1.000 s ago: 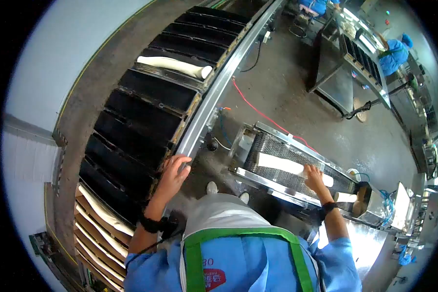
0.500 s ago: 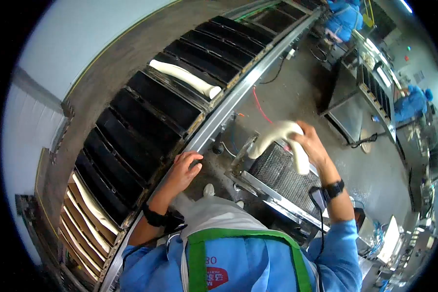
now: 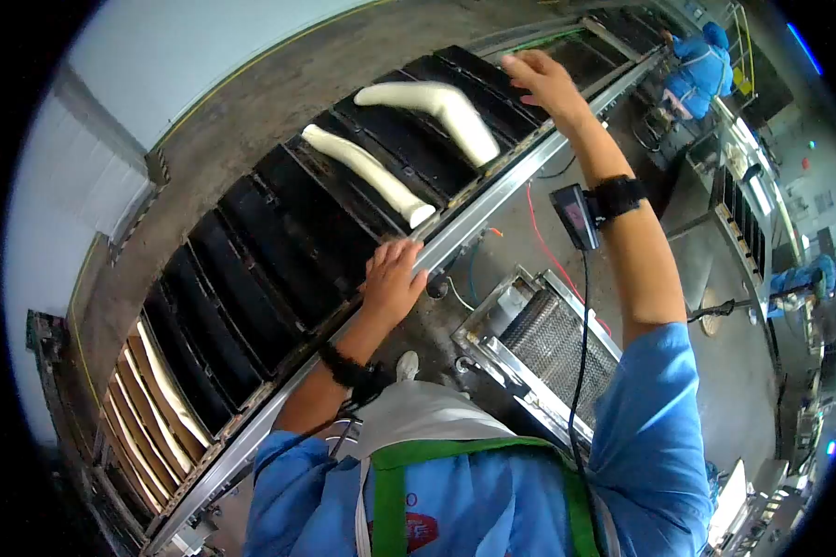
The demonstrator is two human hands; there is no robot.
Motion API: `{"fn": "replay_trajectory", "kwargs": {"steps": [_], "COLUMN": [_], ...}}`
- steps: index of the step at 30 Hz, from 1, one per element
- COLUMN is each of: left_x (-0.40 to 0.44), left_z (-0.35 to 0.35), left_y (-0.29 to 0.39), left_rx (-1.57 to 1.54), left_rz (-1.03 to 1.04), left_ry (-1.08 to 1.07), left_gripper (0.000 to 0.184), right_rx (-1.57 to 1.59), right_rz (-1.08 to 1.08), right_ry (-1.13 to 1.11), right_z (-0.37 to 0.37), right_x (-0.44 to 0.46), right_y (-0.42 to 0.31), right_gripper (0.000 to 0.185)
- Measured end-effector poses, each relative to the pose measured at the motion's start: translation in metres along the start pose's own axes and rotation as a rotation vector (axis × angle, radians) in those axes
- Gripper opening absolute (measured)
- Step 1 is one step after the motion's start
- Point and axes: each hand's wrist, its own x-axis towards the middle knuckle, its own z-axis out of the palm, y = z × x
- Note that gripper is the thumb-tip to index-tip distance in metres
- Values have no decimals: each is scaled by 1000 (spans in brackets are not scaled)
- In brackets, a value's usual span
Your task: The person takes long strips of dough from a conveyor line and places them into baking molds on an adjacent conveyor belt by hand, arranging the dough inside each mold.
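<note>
Two long pale dough-like pieces are on the row of black trays [image 3: 279, 232]. The nearer piece [image 3: 367, 174] lies lengthwise along one tray; the farther piece [image 3: 441, 111] is bent and slightly blurred, over the trays beyond it. To the right of the bent piece, my right hand [image 3: 543, 82] is over the trays with fingers apart, holding nothing. My left hand [image 3: 395, 277] rests at the near metal rail [image 3: 455, 232], below the end of the nearer piece, fingers spread and empty.
A short mesh conveyor [image 3: 553, 348] stands right of the rail. Several pale strips lie in brown trays [image 3: 163, 413] at lower left. A person in blue [image 3: 701, 74] is at the upper right, another at the right edge. A cable hangs from my right wrist.
The bent piece has gone from my right hand onto the black trays. That hand moved up and left across the rail and opened. My left hand has shifted slightly up and right along the rail.
</note>
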Motion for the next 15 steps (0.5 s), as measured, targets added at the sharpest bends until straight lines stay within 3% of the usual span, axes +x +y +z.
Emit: {"fn": "replay_trajectory", "kwargs": {"steps": [3, 5, 6, 8, 9, 10, 11, 12, 13, 15], "left_x": [38, 58, 65, 73, 76, 77, 76, 77, 76, 74], "left_z": [35, 46, 54, 63, 62, 62, 63, 65, 67, 71], "left_y": [-5, -4, -9, -18, -17, -13, -10, -8, -9, -10], "left_rx": [256, 343, 333, 307, 308, 279, 251, 301, 301, 319], "left_rz": [-89, -142, -146, -104, -144, -124, -109, -144, -143, -172], "left_ry": [28, 45, 62, 123, 99, 145, 191, 176, 168, 71], "left_gripper": [43, 32, 33, 30, 27, 24, 22, 20, 20, 18], "right_rx": [-41, -372, -497, -816, -814, -862, -1011, -1102, -1020, -910], "right_rz": [68, 57, -66, 140, 393, 295, 385, 590, 832, 951], "right_ry": [61, 10, -81, -369, -528, -421, -656, -642, -630, -539], "right_z": [-49, -85, -103, -137, -147, -164, -179, -190, -188, -184], "right_x": [-19, -62, -92, -174, -215, -286, -331, -387, -411, -467], "right_y": [42, 95, 128, 192, 193, 251, 273, 304, 275, 267], "right_gripper": [43, 34, 30, 31, 38, 47, 51, 46, 52, 45]}}
